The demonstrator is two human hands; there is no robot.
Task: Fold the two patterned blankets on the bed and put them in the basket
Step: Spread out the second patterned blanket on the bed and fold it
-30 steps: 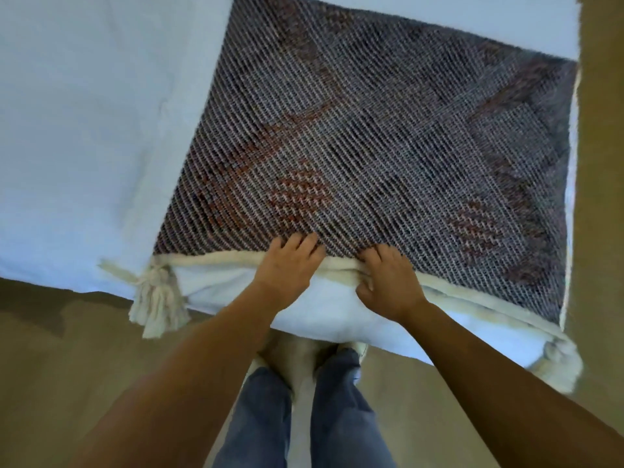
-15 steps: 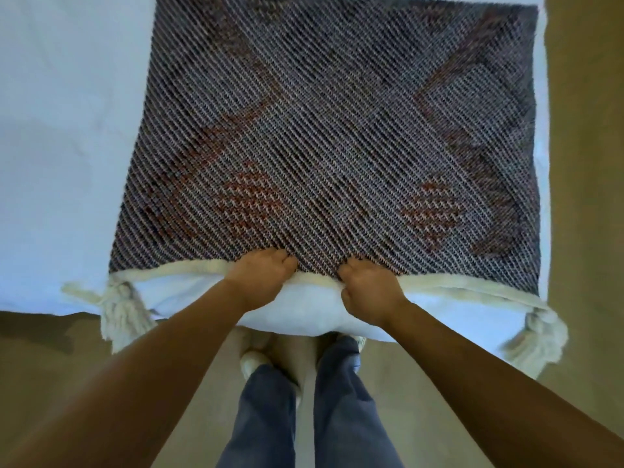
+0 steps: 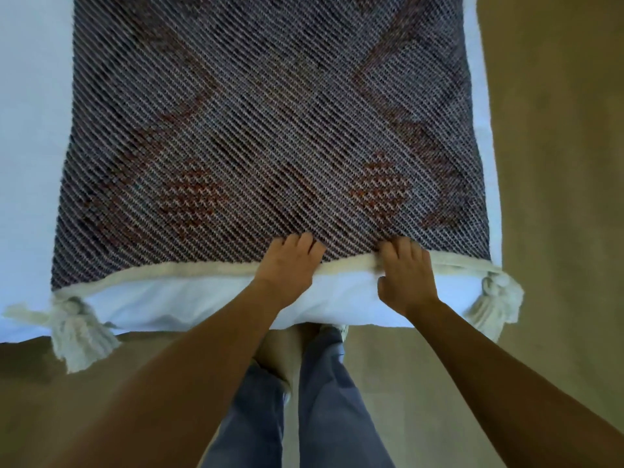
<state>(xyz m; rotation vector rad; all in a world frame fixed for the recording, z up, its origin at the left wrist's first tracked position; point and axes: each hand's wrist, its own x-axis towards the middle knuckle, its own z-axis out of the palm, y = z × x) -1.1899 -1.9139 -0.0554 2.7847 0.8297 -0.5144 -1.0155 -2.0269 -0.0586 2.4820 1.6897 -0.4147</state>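
Note:
One patterned blanket [image 3: 270,130], dark grey weave with rust diamonds, lies flat on the white bed [image 3: 30,130]. A cream border runs along its near edge, ending in a tassel at the left corner [image 3: 77,329] and another at the right corner [image 3: 496,298]. My left hand [image 3: 287,268] grips that border near the middle, fingers curled over the top. A little to its right, my right hand [image 3: 405,275] pinches the same border, thumb under the edge. No second blanket and no basket are in view.
The bed's near edge runs just under my hands, and its right edge lies close to the blanket's right side. Tan floor [image 3: 557,163] lies to the right and below. My legs and feet [image 3: 304,383] stand against the bed.
The blanket, angled a second ago, now appears square to the bed's near edge. Both hands stay on the cream border and have spread slightly apart.

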